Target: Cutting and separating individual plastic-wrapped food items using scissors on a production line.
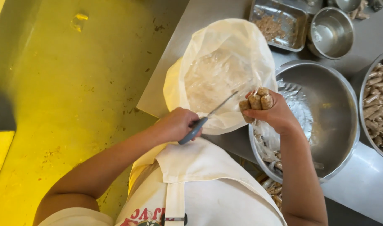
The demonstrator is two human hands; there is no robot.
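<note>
So the big mixing bowl (325,125) is sitting on the worktop (367,184), with the open bag (225,71) hanging off the edge just left of it. Behind them, a tray (279,25) is lying beside a small bowl (331,31). Another bowl of sausages (377,104) is sitting right.

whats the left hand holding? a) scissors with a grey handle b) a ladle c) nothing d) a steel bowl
a: the left hand grips grey-handled scissors, blades pointing toward the brown cylinder pieces held in the right hand over the white bag.
</note>
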